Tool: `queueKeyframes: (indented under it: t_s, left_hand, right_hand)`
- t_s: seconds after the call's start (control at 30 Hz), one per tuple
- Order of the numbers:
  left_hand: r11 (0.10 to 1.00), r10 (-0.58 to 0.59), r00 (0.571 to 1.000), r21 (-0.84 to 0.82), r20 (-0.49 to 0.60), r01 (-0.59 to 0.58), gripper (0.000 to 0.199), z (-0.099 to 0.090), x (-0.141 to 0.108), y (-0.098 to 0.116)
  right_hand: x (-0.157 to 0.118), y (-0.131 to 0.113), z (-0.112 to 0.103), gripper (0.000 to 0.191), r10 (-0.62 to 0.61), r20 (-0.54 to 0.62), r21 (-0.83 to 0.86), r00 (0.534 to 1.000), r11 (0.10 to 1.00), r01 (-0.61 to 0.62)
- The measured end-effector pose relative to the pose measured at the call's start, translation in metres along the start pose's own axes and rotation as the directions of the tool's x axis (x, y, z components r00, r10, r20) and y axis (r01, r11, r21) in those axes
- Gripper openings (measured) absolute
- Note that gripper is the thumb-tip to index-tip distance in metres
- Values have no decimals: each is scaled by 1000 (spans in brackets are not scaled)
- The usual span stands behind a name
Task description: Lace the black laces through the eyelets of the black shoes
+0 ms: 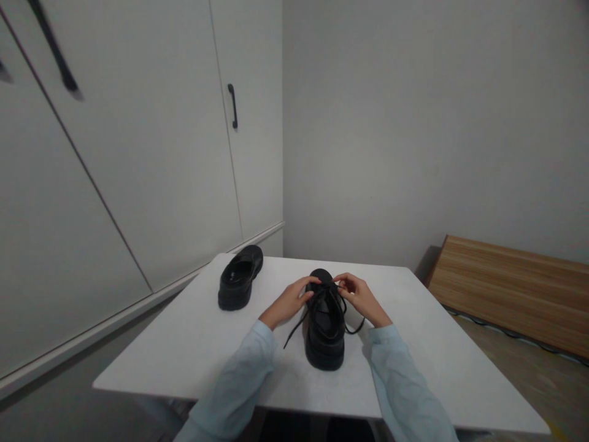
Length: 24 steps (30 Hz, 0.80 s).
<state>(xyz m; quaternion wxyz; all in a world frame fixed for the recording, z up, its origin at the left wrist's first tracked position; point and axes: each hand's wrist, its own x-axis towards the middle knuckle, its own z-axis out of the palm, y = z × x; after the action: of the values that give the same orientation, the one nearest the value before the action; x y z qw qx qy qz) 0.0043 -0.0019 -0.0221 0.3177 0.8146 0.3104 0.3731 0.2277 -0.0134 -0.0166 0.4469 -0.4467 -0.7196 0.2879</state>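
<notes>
Near shoe (pixel 324 334) sits between the hands on the white table (pixel 193 350), right of table centre line or close to it; long axis runs near-far, heel near, toe far; both hands are at its lacing, about equally close, left hand (pixel 293 298) on the left flank, right hand (pixel 362 298) on the right; hands just apart across the shoe; left fingertips touch the upper, right fingers bunched at the lace (pixel 353 333); can't tell how firmly either grips.

Lace is thin, dark, limp; one end trails near-left, a loop hangs off the right side; shoe is smooth black, slightly glossy, thick-soled, rounded heel; second shoe (pixel 239 282) matches, far left, toe far and angled right; light-blue sleeves (pixel 243 371) are soft, wrinkled; wood-grain board (pixel 510 294) at right is flat, straight-edged.
</notes>
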Motion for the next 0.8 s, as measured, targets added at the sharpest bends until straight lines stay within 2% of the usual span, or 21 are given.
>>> queueKeyframes:
  t_s: [0.17,0.37,0.6,0.8]
  left_hand:
    - [1000,-6,1000,1,3,6,32,-1,0,-2]
    - [1000,-6,1000,9,-1,6,32,-2,-1,-2]
    - [1000,-5,1000,7,-3,5,33,-1,-1,-2]
    - [1000,-6,1000,13,-10,6,31,-3,-1,-2]
  right_hand:
    - [0,5,-3,20,-5,-20,-109,1000,994,3]
    - [1,14,-6,9,-26,-92,-209,995,978,6]
    - [2,14,-7,1,-37,-93,-308,995,951,6]
    - [2,20,-10,5,-47,-149,-376,988,926,-13]
